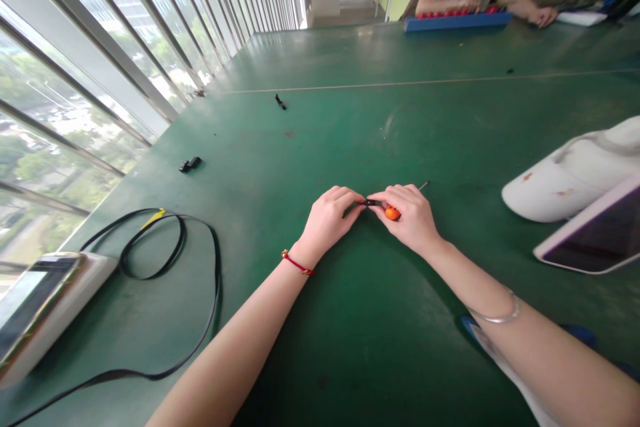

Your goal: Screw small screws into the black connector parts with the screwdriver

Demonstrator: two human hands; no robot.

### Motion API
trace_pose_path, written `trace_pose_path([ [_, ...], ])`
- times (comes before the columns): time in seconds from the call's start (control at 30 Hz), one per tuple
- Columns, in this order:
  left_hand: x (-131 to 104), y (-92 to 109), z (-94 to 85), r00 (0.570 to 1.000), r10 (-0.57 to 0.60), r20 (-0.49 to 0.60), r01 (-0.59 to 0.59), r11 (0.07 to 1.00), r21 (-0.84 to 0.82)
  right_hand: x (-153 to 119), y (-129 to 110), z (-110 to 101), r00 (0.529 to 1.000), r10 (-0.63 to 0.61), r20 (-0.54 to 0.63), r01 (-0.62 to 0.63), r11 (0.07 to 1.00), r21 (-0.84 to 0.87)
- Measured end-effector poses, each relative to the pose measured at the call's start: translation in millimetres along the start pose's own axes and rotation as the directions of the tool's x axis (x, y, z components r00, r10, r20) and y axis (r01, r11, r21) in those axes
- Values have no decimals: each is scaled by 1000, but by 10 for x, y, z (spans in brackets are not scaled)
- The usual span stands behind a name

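Over the middle of the green table, my left hand (333,217) is closed, pinching one end of a small black part (370,202) between thumb and fingertips. The fingertips of my right hand (407,217) meet the part's other end. Tucked in that same hand is a screwdriver (393,213) with an orange handle; its thin metal shaft pokes out past the knuckles, pointing away to the right. What exactly the black part is, I cannot make out, since fingertips cover its ends.
Small black pieces (190,164) lie at the left, another (281,103) farther back. A black flat cable (219,267) loops beside a phone (35,307) on a white box. At right stand a white rounded object (575,177) and a dark-screened device (595,233). Across the table, a person sits behind a blue tray (457,23).
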State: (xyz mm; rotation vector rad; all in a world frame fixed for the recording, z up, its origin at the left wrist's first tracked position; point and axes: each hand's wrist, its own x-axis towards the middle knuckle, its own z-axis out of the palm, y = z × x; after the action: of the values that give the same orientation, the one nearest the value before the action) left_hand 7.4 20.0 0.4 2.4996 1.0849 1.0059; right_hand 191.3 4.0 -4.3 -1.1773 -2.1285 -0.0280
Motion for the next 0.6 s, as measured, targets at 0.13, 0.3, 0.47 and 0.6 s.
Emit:
trace_pose_path([
  [0.13, 3, -1, -3, 1000, 21, -6, -21, 999, 39, 4, 12, -17, 1000, -11, 19, 11, 1000, 4],
  [0.3, 6, -7, 0, 999, 25, 23, -26, 999, 20, -2, 12, -11, 1000, 6, 19, -6, 1000, -3],
  [0.47, 0, -3, 16, 1000, 2, -7, -1, 998, 55, -1, 1, -1, 1000, 19, 2, -19, 1000, -7],
  [0.6, 6, -1, 5, 1000, 26, 8, -26, 999, 31, 2, 25, -13, 1000, -3, 16, 2, 999, 32],
])
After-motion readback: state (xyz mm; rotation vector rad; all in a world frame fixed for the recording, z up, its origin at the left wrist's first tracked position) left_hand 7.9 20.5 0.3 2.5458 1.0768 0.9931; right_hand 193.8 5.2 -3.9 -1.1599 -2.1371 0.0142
